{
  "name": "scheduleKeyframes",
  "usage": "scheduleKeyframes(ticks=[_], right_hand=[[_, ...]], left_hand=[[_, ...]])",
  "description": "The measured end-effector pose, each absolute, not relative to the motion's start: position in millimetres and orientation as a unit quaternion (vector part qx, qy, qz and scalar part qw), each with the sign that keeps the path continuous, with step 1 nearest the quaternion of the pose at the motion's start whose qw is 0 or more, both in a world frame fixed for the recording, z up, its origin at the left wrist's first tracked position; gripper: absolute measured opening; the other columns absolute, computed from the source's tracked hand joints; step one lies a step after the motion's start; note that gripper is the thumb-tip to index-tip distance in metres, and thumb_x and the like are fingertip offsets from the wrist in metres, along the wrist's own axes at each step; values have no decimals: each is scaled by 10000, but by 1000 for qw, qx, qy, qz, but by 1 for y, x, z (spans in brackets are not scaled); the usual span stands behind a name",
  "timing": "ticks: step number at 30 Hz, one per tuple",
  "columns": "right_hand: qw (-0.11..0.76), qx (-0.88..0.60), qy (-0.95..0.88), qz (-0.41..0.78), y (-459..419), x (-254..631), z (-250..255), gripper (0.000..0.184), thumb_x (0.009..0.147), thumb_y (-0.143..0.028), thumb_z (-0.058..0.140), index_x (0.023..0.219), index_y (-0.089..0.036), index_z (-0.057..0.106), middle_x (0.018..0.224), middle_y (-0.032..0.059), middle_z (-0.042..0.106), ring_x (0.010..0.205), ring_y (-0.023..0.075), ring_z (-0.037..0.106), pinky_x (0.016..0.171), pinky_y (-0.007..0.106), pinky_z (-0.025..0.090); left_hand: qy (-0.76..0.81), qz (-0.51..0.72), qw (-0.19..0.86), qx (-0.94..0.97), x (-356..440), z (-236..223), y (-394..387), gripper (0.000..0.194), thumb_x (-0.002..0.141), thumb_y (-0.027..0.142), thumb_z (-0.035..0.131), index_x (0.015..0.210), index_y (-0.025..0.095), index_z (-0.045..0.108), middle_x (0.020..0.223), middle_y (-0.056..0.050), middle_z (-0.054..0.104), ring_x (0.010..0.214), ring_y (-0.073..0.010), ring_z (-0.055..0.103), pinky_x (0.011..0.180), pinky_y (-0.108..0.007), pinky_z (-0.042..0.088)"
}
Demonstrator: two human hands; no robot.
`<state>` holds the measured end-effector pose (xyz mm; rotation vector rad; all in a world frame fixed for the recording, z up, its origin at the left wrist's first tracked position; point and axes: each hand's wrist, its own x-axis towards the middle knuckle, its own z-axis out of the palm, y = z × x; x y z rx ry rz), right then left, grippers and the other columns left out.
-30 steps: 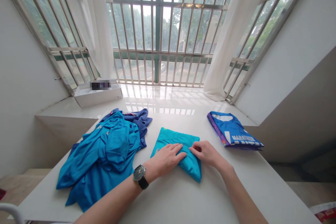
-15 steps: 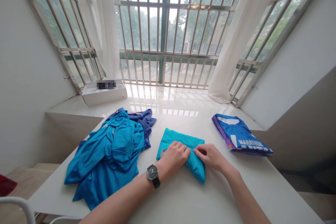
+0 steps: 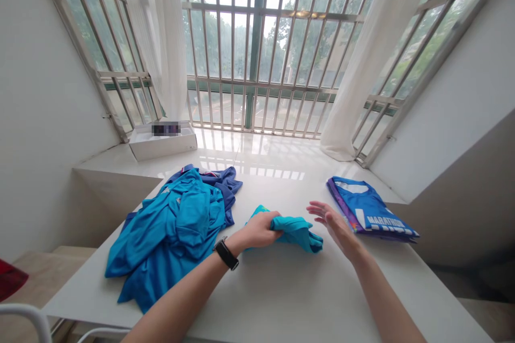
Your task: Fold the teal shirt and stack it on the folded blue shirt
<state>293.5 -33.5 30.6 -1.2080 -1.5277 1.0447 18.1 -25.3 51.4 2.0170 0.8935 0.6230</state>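
My left hand (image 3: 262,229), with a black watch on its wrist, grips a folded turquoise shirt (image 3: 298,231) in the middle of the table. The shirt is bunched, its near part lifted off the white surface. To the right of it my right hand (image 3: 330,225) is raised with its fingers stretched out, apart from the cloth and holding nothing. On the left lies a loose heap of teal shirts (image 3: 177,241), with a dark blue garment (image 3: 229,188) behind it. Folded shirts (image 3: 366,206) are stacked at the right, a blue one lettered MARATHON on top of a purple one.
An open white box (image 3: 163,143) stands on the sill at the back left. Barred windows and white curtains (image 3: 362,75) enclose the far side. The white table (image 3: 281,305) reaches to the sill. A white chair rail (image 3: 28,311) shows at the lower left.
My left hand has taken hold of the turquoise shirt and lifted its near part, so it is no longer flat. My right hand has let go and moved right, its fingers opening.
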Motion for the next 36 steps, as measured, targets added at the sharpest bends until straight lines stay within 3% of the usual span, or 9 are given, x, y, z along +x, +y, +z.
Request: scheduleKeyframes(ticks=[2,5,10,15,20,27,33,36], right_hand=[[437,-408,-618,511,-39,292,35,896,699,-871,503,1337,-242,523,1329,172,596,1277,342,516,1035,470,417],[395,-340,-612,595,-47,289,44,1041,629,-866,589,1454,-258,409,1447,177,500,1342,376,451,1067,507,379],[365,-316,-628,610,-50,273,46,1037,611,-801,686,1449,-239,447,1491,171,456,1343,377,443,1084,530,360],[338,-329,-621,626,-48,254,35,733,691,-636,759,1275,-212,632,1260,143,662,1189,369,586,1033,545,427],[379,-350,-594,617,-47,253,28,491,814,-518,711,1199,-214,683,1205,108,703,1133,341,632,1016,520,465],[391,-391,-518,653,-50,248,33,568,832,-517,698,1313,-235,586,1329,100,635,1187,322,612,1013,502,498],[361,-440,-486,663,-49,248,32,563,810,-560,693,1251,-217,623,1238,106,688,1107,325,662,954,482,543],[344,-484,-542,595,-45,252,23,539,798,-573,690,1185,-200,656,1194,111,708,1076,333,669,913,476,553]], left_hand=[[306,279,498,762,13,58,-23,266,785,227,618,1021,148,713,1053,-66,729,997,-300,653,881,-370,506],[259,314,638,654,7,65,-23,365,786,262,677,1132,150,709,1142,-64,723,1117,-322,625,993,-409,483],[249,346,764,485,4,67,-28,561,747,330,790,1265,174,644,1234,-114,685,1147,-356,627,1019,-496,482],[255,354,803,405,13,58,-34,691,768,343,794,1382,170,530,1313,-160,630,1171,-371,616,997,-530,504],[281,345,836,320,20,49,-35,697,803,356,760,1412,156,488,1300,-164,638,1152,-358,633,999,-505,513],[254,293,887,253,18,43,-29,601,823,324,716,1350,93,543,1174,-162,707,1135,-349,646,1017,-504,497],[322,315,852,267,21,35,-24,630,664,207,805,1253,105,607,1190,-167,698,1112,-368,654,974,-484,530],[373,292,840,266,24,31,-23,639,622,191,816,1223,105,615,1197,-185,690,1114,-384,647,950,-499,538]])
